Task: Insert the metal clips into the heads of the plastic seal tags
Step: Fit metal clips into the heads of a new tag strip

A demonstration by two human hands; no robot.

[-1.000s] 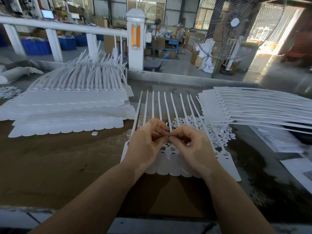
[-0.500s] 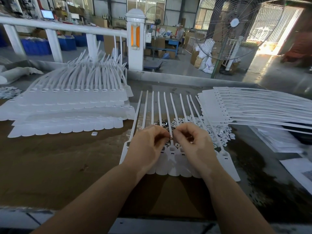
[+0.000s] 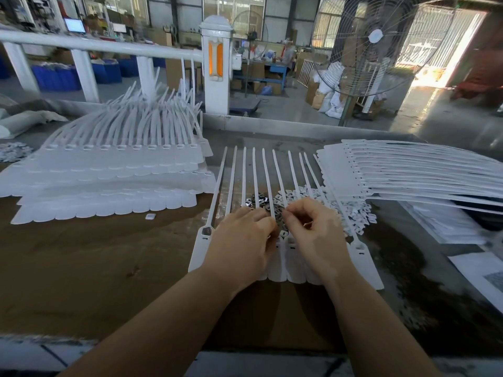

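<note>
A strip of joined white seal tags [image 3: 363, 263] lies flat in front of me, heads near, tails fanned away. Loose metal clips [image 3: 257, 200] lie in a pile under the tails. My left hand [image 3: 241, 240] covers the strip's left-middle heads, with its curled fingertips pressing down at one head. My right hand [image 3: 313, 231] hovers beside it, thumb and forefinger pinched together just above the heads. Whatever each hand pinches is too small to make out. The leftmost tag head [image 3: 206, 232] is uncovered.
A tall stack of tag strips [image 3: 109, 170] fills the left of the brown table [image 3: 81, 268]. Another stack [image 3: 408, 175] lies at the right, with small white pieces [image 3: 356, 213] beside it and papers [image 3: 479, 270] beyond. A white railing [image 3: 215, 72] and a standing fan [image 3: 375, 39] are behind.
The fingertips that met over a middle tag have drawn slightly apart. My left hand has sunk onto the tag heads and my right hand's pinch has shifted a little right.
</note>
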